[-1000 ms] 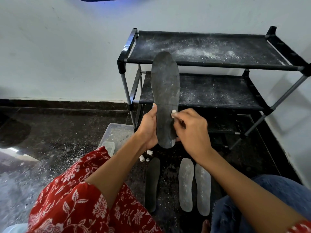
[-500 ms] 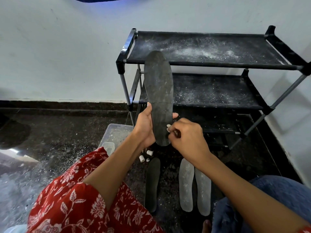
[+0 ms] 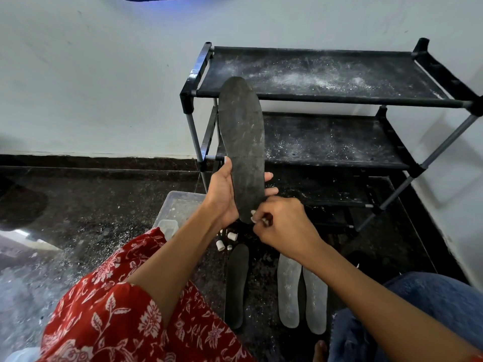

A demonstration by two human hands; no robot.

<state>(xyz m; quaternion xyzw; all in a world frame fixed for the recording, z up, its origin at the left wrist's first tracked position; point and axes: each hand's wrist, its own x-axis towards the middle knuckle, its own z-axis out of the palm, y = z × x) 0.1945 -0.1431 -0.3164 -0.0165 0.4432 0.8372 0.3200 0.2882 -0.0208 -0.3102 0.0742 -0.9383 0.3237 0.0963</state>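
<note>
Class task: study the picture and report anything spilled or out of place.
White powder is strewn over the rack's top shelf, its middle shelf and the floor; small white stubs lie loose there.

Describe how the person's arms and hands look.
The left hand and right hand are bare, with no rings, watch or bangles; both forearms are uncovered. By the left elbow lies red fabric with white flowers, sleeve or lap cloth unclear.

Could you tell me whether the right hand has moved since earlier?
Yes. The right hand moved down along the black insole to its lower end, farther below the rack's middle shelf.
</note>
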